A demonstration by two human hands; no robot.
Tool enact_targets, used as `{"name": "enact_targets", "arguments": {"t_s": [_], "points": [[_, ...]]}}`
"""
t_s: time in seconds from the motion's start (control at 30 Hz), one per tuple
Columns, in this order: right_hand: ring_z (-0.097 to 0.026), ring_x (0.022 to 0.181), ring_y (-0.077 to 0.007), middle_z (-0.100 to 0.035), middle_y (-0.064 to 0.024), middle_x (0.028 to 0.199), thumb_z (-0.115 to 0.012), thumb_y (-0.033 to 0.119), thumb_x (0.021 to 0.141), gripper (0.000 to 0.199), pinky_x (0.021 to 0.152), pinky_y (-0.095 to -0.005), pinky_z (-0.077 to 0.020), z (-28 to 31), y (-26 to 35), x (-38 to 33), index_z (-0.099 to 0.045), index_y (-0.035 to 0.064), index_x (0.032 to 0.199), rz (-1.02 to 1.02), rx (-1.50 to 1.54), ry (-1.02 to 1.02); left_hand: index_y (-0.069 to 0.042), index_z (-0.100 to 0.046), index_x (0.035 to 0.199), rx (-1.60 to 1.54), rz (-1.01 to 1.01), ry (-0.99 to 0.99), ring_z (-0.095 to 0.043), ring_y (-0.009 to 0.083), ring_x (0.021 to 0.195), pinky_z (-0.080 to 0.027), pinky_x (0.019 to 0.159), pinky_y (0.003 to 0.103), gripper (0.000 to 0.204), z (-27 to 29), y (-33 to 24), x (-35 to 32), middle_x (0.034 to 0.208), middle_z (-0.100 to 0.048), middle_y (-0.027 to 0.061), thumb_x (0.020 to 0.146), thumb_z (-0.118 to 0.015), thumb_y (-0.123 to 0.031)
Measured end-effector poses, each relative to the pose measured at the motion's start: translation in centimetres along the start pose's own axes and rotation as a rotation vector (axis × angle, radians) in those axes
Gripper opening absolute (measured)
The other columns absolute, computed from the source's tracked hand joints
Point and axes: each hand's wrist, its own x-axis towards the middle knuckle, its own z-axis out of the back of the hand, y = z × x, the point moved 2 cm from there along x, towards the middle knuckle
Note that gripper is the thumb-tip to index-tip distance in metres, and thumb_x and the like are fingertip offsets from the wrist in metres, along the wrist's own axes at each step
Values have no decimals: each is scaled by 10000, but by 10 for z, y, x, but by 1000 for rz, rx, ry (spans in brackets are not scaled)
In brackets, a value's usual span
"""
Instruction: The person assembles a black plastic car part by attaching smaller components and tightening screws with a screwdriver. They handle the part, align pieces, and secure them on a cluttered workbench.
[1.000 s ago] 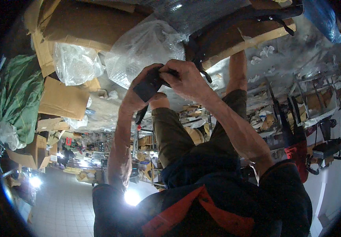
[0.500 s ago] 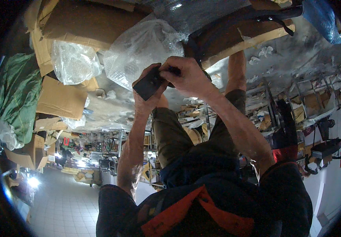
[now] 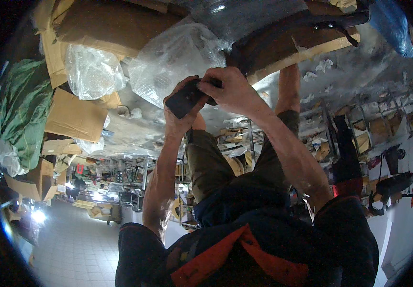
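A black, flat, box-like piece [image 3: 182,103] with a smooth face is gripped in my left hand [image 3: 179,125], its fingers wrapped round the side and far edge. My right hand [image 3: 231,92] meets it at the upper right end, with thumb and fingers pinched together. A small dark part shows between those right fingers; whether it belongs to the black piece I cannot tell. Just beyond both hands lies a clear bubble-wrap bag [image 3: 173,57].
Open cardboard boxes [image 3: 115,28] stand beyond the hands, with another bubble-wrap bundle [image 3: 95,72] on the left. A green sheet [image 3: 22,110] hangs at far left. A dark strap or bar [image 3: 340,20] crosses the upper right, near blue plastic [image 3: 398,28]. Cluttered metal racks [image 3: 359,119] line the right.
Both hands have shifted very slightly to the right with the black piece. The grip of each hand looks much the same.
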Motion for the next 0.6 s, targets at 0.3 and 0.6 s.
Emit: {"name": "enact_targets", "arguments": {"t_s": [0.3, 0.6], "points": [[-671, 707, -237, -672, -167, 735, -718, 178, 863, 208, 660, -373, -526, -7, -6, -1, -684, -22, 906, -69, 68, -14, -28, -615, 1285, -90, 21, 14, -687, 126, 953, -564, 831, 291, 526, 0, 6, 2, 1058, -735, 101, 811, -830, -102], [-624, 683, -132, -672, -106, 746, -686, 155, 914, 186, 637, -312, -505, -3, -1, 0, -690, -28, 950, -151, 19, 77, -5, -609, 1265, -103, 31, -46, -679, 134, 945, -562, 834, 297, 515, -5, -2, -2, 1076, -720, 99, 805, -829, -78]]}}
